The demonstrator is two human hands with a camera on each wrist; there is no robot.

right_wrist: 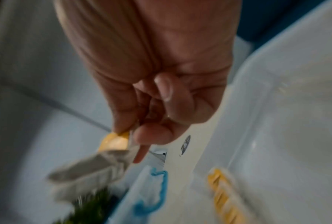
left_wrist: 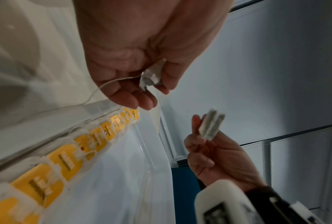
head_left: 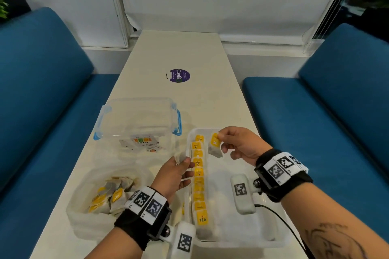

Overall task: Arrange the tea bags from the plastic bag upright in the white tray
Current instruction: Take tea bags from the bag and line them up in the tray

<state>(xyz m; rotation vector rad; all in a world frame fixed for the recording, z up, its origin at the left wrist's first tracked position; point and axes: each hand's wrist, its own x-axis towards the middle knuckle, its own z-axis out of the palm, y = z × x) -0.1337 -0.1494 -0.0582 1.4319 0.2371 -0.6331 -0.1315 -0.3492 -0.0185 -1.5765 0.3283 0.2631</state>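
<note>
A white tray [head_left: 280,239] lies at the table's near right, with a row of several upright yellow-tagged tea bags [head_left: 199,176] along its left wall. My right hand [head_left: 237,145] pinches one tea bag [head_left: 214,146] by its yellow tag above the tray's far end; the pouch hangs below the tag. My left hand [head_left: 179,171] hovers at the tray's left rim and pinches another tea bag [left_wrist: 151,76], whose string [left_wrist: 103,86] trails loose. The plastic bag [head_left: 92,200] with several more tea bags lies at the near left.
A clear lidded box with blue clips [head_left: 136,124] stands behind the plastic bag. A purple round sticker [head_left: 179,75] marks the middle of the white table [head_left: 189,52]. Blue benches [head_left: 42,90] flank the table on both sides.
</note>
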